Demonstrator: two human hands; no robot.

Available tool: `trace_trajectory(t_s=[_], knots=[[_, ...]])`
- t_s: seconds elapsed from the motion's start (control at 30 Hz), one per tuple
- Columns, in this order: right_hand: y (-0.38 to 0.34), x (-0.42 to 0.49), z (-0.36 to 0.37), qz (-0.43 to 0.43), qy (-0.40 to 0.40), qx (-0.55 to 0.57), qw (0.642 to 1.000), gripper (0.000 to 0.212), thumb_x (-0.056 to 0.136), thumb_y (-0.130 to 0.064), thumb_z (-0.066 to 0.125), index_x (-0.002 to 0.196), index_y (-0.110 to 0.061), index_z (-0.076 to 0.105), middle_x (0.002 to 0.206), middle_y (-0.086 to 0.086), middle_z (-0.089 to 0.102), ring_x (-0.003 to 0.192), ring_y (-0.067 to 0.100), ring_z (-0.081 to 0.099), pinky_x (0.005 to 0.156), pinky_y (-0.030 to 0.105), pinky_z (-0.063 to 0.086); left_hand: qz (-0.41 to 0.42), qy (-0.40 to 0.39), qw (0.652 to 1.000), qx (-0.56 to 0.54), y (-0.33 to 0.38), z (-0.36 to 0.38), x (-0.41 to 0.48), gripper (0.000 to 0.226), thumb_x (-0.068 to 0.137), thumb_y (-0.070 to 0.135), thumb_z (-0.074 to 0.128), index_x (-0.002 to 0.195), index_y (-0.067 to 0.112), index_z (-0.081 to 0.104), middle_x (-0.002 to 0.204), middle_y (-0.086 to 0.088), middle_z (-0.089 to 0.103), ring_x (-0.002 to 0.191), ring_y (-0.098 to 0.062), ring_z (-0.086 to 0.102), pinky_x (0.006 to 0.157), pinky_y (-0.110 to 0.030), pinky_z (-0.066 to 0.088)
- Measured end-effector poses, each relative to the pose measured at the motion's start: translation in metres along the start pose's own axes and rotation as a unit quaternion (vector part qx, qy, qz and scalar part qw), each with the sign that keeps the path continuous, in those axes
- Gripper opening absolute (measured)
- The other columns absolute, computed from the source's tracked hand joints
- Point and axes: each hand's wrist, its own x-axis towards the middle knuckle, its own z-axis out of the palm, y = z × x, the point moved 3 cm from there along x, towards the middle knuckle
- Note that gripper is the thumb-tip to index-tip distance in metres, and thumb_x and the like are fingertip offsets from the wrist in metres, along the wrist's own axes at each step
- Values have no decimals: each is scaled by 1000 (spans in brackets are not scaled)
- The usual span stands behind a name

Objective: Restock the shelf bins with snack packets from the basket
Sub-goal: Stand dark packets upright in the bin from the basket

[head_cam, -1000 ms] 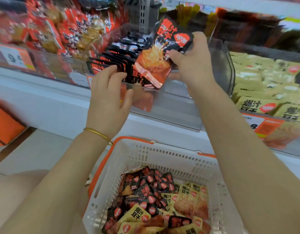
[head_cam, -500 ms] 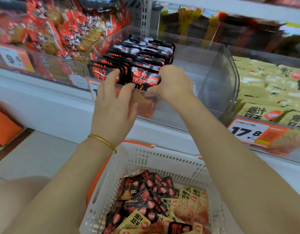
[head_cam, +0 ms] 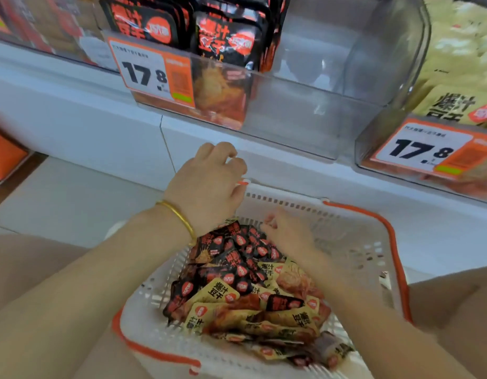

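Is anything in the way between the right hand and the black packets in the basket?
No. The right hand is right over the black packets in the basket, with nothing visible between them. The left hand is off to the side, over the basket's far rim.

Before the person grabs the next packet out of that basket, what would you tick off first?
1. Black packets available in the basket: ok, a pile lies under the hands.
2. Room in the clear bin: ok, space shows to the right of the shelved black row.
3. Left hand free: ok, loosely curled, holds nothing.
4. Right hand already gripping a packet: cannot tell, its fingers are blurred.
5. Basket within reach: ok, directly below both hands.
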Motion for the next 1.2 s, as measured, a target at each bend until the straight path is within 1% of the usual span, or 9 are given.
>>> trace_trajectory(t_s=[0.13,0.27,0.4,0.5,0.63,0.77,0.93,1.1,1.2], knots=[[37,14,77,82,-157,53,983,31,93,-27,57,119,-11,52,114,9,61,97,23,58,81,33,47,-21,-104,992,62,-3,14,6,40,96,34,40,131,16,47,135,-4,39,121,-24,33,98,-40,40],[26,11,125,117,-244,125,955,65,93,-26,59,146,-8,26,141,14,45,121,28,51,95,34,44,-33,-136,987,76,-7,21,9,38,96,35,38,127,16,48,128,-4,43,118,-24,36,96,-41,42],[20,9,148,136,-185,44,972,37,92,-32,59,121,-10,49,117,12,60,110,30,54,86,37,50,-32,-160,984,67,-5,26,10,37,96,34,39,129,17,46,128,-4,44,118,-24,37,96,-41,42],[16,11,128,100,-129,124,979,13,94,-23,57,88,-13,51,95,6,59,95,25,53,71,29,40,-30,-169,983,71,-5,25,11,38,96,34,39,130,17,45,128,-4,44,118,-24,38,95,-41,43],[5,7,51,-22,-82,148,985,17,95,-17,54,109,-7,58,105,6,61,99,27,58,86,34,45,-18,-199,978,51,1,23,13,37,97,32,42,130,16,46,129,-6,48,119,-24,44,97,-39,41],[-21,-10,-33,-121,-65,226,965,4,94,-14,55,94,-17,59,81,-9,55,76,17,60,72,37,54,-49,-235,970,-24,2,23,15,42,93,34,53,130,16,45,126,-5,53,115,-23,50,95,-37,42],[-49,-40,-95,-99,17,478,873,14,86,-1,63,92,-14,58,80,-1,65,63,3,64,57,25,57,-72,-28,965,-251,-2,-15,29,24,82,15,69,104,10,62,91,-1,59,88,-19,57,70,-24,39],[-85,-50,-147,-171,67,484,856,28,85,4,62,102,-18,60,77,-8,70,67,6,65,57,31,57,-72,156,894,-415,-6,-60,28,27,83,16,70,107,9,60,89,7,63,76,5,59,70,-9,45],[-111,-44,-195,-213,173,487,829,25,82,4,64,102,-10,59,83,2,66,66,6,62,60,28,56,-78,308,848,-423,-18,-78,24,24,86,17,64,107,13,54,89,10,57,76,12,54,73,-7,42]])
